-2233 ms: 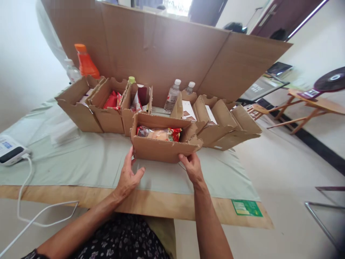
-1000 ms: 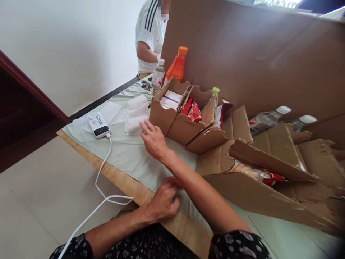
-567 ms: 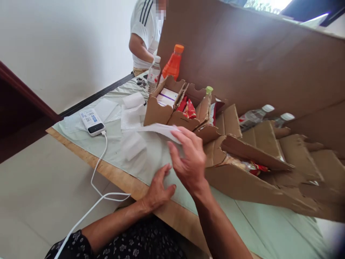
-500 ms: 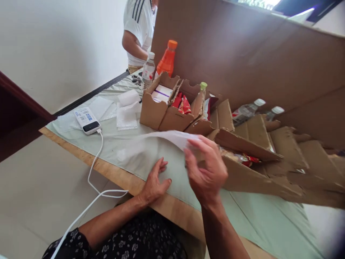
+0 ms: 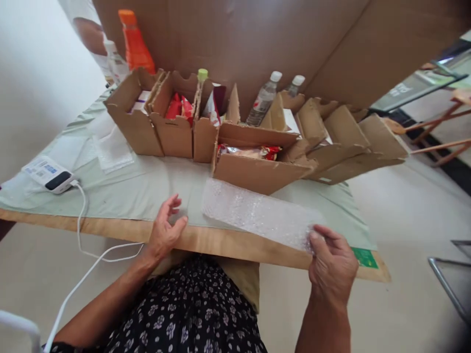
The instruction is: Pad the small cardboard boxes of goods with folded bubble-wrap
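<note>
A long strip of bubble wrap stretches across the table's front, just before the cardboard boxes. Its right end is pinched between the thumb and fingers of my right hand. My left hand rests at the wooden table edge, left of the strip and apart from it, with fingers spread and nothing in them. Directly behind the strip stands a low cardboard box containing a red-and-clear snack packet.
A row of cardboard boxes holds packets and cartons, with clear bottles and an orange bottle behind. At left lie more bubble wrap and a white device on a cable. A person's arm shows behind.
My right hand has carried the bubble wrap to the right and lowered it along the table's front. My left hand stays open near the edge. The view has swung right.
</note>
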Demonstrator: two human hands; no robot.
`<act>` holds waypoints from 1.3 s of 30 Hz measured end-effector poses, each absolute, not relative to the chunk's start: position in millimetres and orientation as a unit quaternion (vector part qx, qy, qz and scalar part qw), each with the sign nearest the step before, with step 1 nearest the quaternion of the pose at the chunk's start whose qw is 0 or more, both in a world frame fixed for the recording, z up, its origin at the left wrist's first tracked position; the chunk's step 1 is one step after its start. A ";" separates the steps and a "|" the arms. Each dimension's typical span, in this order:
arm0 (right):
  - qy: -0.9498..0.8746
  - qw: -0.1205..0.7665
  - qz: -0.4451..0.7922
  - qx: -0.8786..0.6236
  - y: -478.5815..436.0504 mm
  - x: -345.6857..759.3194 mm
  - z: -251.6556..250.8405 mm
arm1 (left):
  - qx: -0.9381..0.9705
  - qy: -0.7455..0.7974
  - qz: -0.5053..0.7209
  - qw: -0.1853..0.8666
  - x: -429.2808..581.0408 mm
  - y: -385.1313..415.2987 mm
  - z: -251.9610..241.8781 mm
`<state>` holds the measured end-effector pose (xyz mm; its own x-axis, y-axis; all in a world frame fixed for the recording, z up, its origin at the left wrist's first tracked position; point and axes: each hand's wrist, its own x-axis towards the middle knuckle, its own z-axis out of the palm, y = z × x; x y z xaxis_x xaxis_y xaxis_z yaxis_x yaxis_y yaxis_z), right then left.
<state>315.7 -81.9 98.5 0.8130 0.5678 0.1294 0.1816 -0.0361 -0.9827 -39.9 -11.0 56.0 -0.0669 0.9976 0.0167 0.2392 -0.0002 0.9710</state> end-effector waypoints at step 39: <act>-0.542 0.393 0.038 -0.741 -57.4 333.3 40.5 | 0.719 0.649 0.157 0.191 -35.9 24.8 70.0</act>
<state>333.3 -57.4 40.5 0.4085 0.8343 0.3703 0.7743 -0.1019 -0.6246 -35.9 24.8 70.0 0.1078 0.9939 -0.0225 0.8737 -0.0839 0.4792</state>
